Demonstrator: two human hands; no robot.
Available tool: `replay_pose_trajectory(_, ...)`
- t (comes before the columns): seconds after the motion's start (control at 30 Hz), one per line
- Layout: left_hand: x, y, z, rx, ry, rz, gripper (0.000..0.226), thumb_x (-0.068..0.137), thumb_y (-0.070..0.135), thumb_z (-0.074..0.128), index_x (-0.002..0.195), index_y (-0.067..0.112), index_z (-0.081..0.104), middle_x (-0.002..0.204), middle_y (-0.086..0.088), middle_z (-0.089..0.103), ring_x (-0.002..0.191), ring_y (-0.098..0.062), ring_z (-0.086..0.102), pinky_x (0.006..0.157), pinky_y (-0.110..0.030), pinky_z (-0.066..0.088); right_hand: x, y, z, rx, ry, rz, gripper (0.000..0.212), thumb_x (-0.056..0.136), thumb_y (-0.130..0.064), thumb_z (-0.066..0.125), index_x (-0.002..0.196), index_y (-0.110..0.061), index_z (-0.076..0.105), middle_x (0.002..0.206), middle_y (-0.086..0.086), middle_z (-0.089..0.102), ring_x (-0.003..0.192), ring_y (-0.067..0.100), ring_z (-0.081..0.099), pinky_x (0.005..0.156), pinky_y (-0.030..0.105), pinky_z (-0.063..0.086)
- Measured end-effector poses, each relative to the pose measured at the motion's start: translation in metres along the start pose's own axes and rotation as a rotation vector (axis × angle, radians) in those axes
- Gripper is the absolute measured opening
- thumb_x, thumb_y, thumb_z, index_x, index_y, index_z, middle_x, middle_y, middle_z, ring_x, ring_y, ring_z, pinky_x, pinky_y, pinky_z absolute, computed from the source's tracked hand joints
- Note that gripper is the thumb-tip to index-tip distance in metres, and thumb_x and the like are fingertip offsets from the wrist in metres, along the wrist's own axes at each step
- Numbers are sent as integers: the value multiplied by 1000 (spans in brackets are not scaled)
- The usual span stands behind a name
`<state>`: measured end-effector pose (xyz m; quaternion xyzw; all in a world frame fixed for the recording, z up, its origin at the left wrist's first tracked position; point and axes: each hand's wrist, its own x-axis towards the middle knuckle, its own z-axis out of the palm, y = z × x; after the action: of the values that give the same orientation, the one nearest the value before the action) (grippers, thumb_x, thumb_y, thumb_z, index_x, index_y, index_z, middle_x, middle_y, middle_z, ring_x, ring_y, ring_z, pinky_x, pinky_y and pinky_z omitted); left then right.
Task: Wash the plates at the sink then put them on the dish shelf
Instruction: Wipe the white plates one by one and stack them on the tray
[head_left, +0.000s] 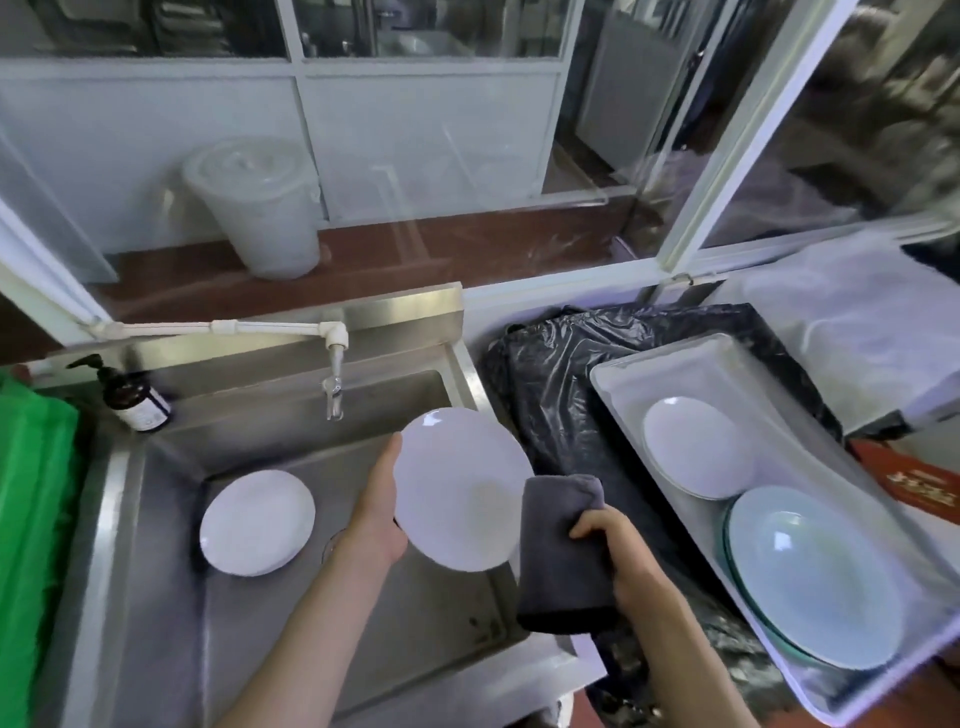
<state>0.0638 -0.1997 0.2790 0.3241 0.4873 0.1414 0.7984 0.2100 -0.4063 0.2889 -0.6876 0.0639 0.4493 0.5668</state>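
Centrally: white plate (460, 488) held tilted above the steel sink (291, 452), just near of the tap (334, 387). Left hand (376, 512) clamped on plate's left rim, thumb along the edge, fingers hidden behind. Right hand (618, 551) gripping a folded grey cloth (563, 551), just right of the plate; contact between cloth and plate rim cannot be told. Stack of white plates (258, 522) lying on the sink floor, left of the held plate. Brown pump bottle (132, 397) standing at the sink's far left corner. Green object (31, 519) at the left edge. Right of the sink: black plastic sheet (550, 395) over the counter, white tray (727, 364) on it. In the tray: one white plate (696, 452) far, pale blue-green plates (815, 571) stacked near. White lidded bucket (260, 208) visible beyond the window glass.
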Motion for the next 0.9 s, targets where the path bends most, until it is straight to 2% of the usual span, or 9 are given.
replay_pose_trajectory(0.07, 7, -12, 28, 10, 1, -17, 45, 102, 60, 49, 120, 27, 74, 115, -8, 78, 107, -37, 70, 91, -50, 56, 8, -6, -25, 34, 1, 25, 26, 74, 5, 53, 78, -6, 75, 76, 15, 69, 68, 26, 67, 65, 32, 47)
replay_pose_trajectory(0.17, 21, -32, 70, 14, -22, -36, 50, 104, 62, 41, 123, 28, 73, 119, -11, 77, 113, -41, 68, 101, -58, 53, 23, -15, -69, 132, 10, 25, 30, 76, 10, 48, 76, -7, 73, 72, 12, 68, 62, 23, 67, 64, 32, 46)
replay_pose_trajectory(0.23, 33, -44, 98, 33, -30, -55, 50, 106, 60, 40, 125, 26, 71, 118, -12, 77, 114, -42, 67, 100, -58, 53, 32, -22, -97, 181, 58, 25, 24, 69, 2, 56, 84, -6, 73, 76, 12, 70, 71, 25, 68, 68, 32, 47)
replay_pose_trajectory(0.33, 48, -62, 141, 63, -30, -41, 35, 106, 41, 53, 124, 20, 72, 119, -16, 75, 113, -44, 67, 101, -62, 52, 52, -31, -138, 237, 125, 26, 25, 70, 2, 58, 91, -4, 72, 81, 10, 72, 88, 28, 66, 73, 34, 49)
replay_pose_trajectory(0.47, 70, -82, 199, 146, -43, -58, 30, 102, 36, 63, 125, 19, 73, 124, -16, 74, 116, -43, 67, 105, -67, 48, 79, -45, -188, 257, 156, 4, 31, 80, 13, 45, 82, -6, 69, 71, 5, 71, 86, 23, 65, 69, 31, 47)
replay_pose_trajectory(0.6, 99, -98, 251, 159, 39, -81, 29, 87, 28, 77, 109, 10, 78, 115, -14, 76, 102, -39, 73, 98, -55, 57, 102, -62, -229, 207, 168, -17, 36, 81, 15, 44, 95, -4, 70, 81, 11, 70, 84, 26, 66, 69, 32, 49)
replay_pose_trajectory(0.7, 115, -106, 293, 192, 87, -67, 19, 95, 29, 68, 85, 14, 74, 93, -8, 73, 79, -27, 67, 76, -34, 53, 122, -71, -256, 172, 202, -9, 33, 80, 13, 48, 99, -3, 70, 84, 15, 70, 87, 33, 66, 67, 33, 49)
replay_pose_trajectory(0.77, 122, -110, 319, 282, 89, -22, 24, 100, 36, 60, 90, 17, 70, 91, -4, 70, 82, -24, 64, 75, -34, 47, 137, -75, -272, 158, 228, -1, 31, 80, 11, 51, 100, -3, 70, 87, 17, 70, 86, 34, 67, 68, 34, 49)
replay_pose_trajectory(0.9, 137, -126, 355, 472, 43, 130, 24, 106, 37, 48, 124, 24, 57, 116, 3, 61, 103, -17, 57, 81, -36, 43, 162, -85, -298, 118, 266, 9, 30, 80, 8, 53, 105, 0, 66, 93, 18, 68, 85, 33, 65, 70, 35, 49)
